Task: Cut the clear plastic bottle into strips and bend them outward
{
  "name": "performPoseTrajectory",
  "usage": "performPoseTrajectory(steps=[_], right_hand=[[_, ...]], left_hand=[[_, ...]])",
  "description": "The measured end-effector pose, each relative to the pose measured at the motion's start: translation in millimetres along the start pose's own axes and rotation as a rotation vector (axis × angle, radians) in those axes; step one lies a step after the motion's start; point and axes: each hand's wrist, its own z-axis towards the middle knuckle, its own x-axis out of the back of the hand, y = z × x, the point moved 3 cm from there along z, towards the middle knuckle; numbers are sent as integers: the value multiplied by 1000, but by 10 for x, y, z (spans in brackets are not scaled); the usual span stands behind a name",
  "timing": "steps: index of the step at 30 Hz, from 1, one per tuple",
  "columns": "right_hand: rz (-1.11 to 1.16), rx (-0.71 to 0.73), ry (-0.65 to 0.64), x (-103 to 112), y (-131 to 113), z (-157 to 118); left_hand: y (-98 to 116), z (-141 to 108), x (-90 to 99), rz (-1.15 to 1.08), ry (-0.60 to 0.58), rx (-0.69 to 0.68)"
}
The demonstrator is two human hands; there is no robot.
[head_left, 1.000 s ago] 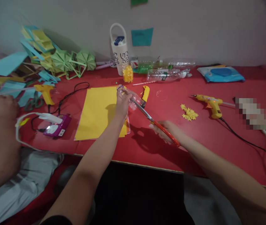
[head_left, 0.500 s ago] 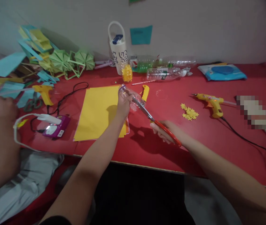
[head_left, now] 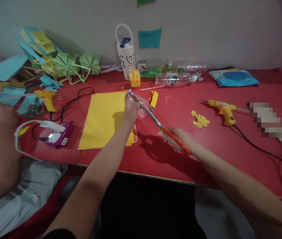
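Note:
My left hand [head_left: 131, 109] grips a clear plastic bottle piece [head_left: 144, 111] by its neck, which carries a purple ring. It is held above the right edge of a stack of yellow paper [head_left: 103, 121]. Red-handled scissors [head_left: 172, 137] are in my right hand [head_left: 178, 139], with fingers wrapped round the handles. The blades point up and left and lie against the clear plastic; whether they are cutting into it I cannot tell. Just behind the plastic lies a yellow-handled cutter [head_left: 153, 98].
Yellow paper stars [head_left: 200, 120], a glue gun [head_left: 222, 108] and wipes [head_left: 234, 78] lie right. Plastic bottles [head_left: 173, 79] and a white tumbler [head_left: 126, 56] are along the wall. Left are a purple power socket [head_left: 60, 134], another glue gun [head_left: 46, 99], paper crafts [head_left: 65, 63] and another person's hand [head_left: 1, 116].
The scissors and my right hand have shifted very slightly left. My left hand keeps its grip on the bottle piece, nearly unmoved.

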Motion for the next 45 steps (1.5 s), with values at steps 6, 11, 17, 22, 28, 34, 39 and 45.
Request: performPoseTrajectory(steps=[6,11,17,22,28,34,39,45], right_hand=[[35,1,-14,-2,-91,-42],[69,41,-49,12,-151,-93],[48,43,-42,5,-119,-77],[30,3,-3,-12,-94,-62],[83,0,-22,-12,-49,-43],[52,-15,13,1,-37,-28],[46,-3,0,7,-89,-50],[79,42,-24,15,-130,-77]], left_hand=[[-40,14,26,-34,-8,18],[-127,28,35,-36,-38,49],[-107,-1,21,-21,-30,69],[-105,-3,7,-42,-39,67],[-131,11,34,-43,-54,42],[-92,8,27,-11,-106,-19],[-72,-6,7,3,-61,9],[-137,-56,-7,97,-91,61]])
